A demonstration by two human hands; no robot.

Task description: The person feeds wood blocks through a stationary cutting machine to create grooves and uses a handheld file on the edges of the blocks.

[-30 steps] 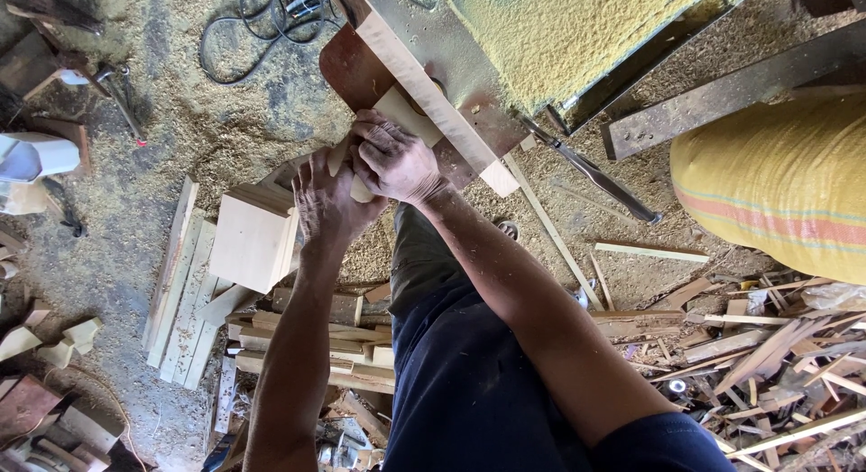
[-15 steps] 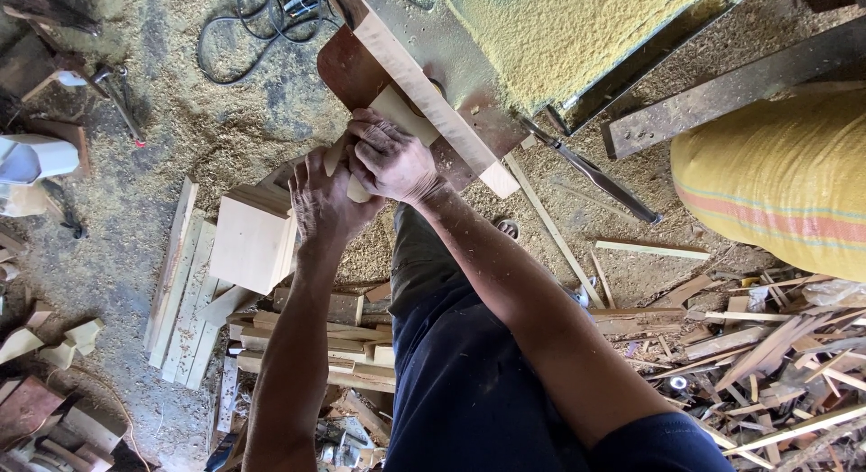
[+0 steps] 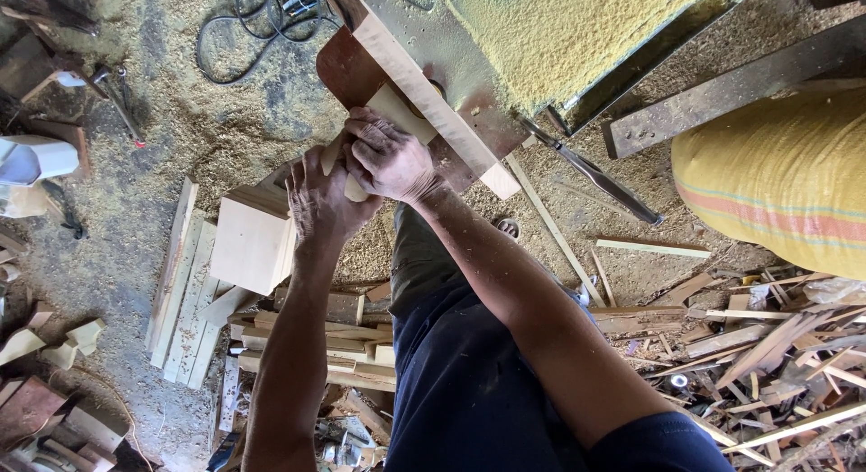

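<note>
Two hands grip one small pale wood block [image 3: 383, 120]: the left hand [image 3: 320, 197] wraps its near end, the right hand [image 3: 388, 156] clamps over it from the 2 o'clock side. The block lies on the metal tabletop [image 3: 451, 66] of a woodworking machine, against one light wooden fence strip [image 3: 433, 98]. One sawdust heap [image 3: 559, 30] sits at 1 o'clock. On the dusty floor [image 3: 180, 120]: one square board [image 3: 248, 247] at 8 o'clock, stacked planks [image 3: 185, 292] beside it, one yellow sack [image 3: 776, 183] at 3 o'clock, scattered offcuts [image 3: 767, 364] at 4 o'clock. The block looks smooth, unfinished, partly hidden by fingers.
</note>
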